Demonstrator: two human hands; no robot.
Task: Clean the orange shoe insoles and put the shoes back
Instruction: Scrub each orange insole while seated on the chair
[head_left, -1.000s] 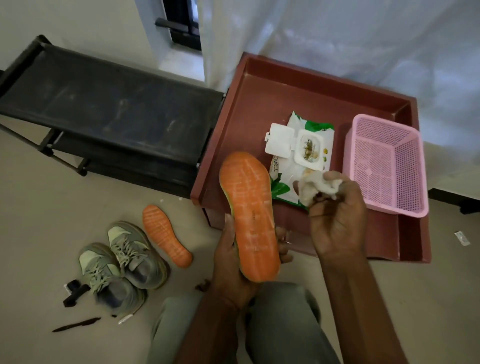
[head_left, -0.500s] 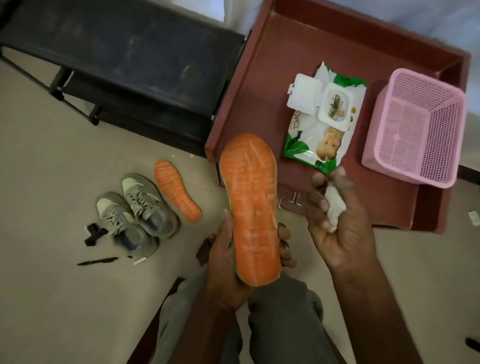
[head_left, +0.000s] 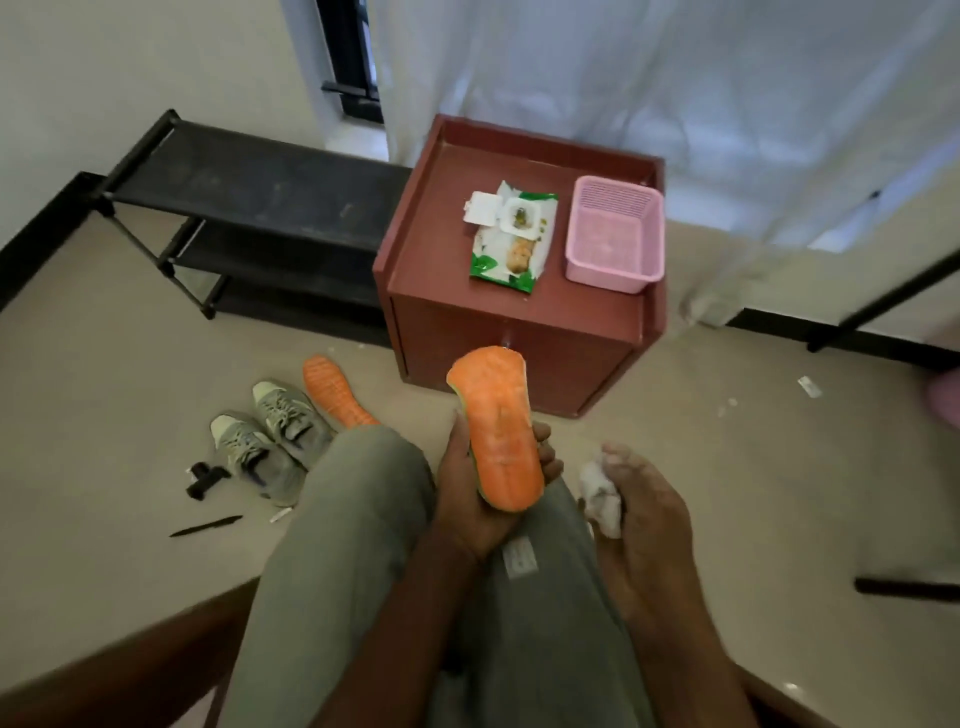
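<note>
Beige floor (head_left: 727, 467) lies below; left hand (head_left: 478, 488) grasps an orange insole (head_left: 498, 431), right hand (head_left: 644, 499) beside it clenches a white wipe (head_left: 600, 493).

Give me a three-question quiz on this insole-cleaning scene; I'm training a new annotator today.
1. True or false: the pink basket stands on the floor.
2. What does the right hand hold? A) a wadded white wipe B) a shoe C) a pen
3. Fill in: the second orange insole lies on the floor beside the pair of ____.

Key:
1. False; it stands on the red-brown cabinet, beside the wipes pack.
2. A; the left hand holds the other orange insole.
3. Grey shoes.
</note>
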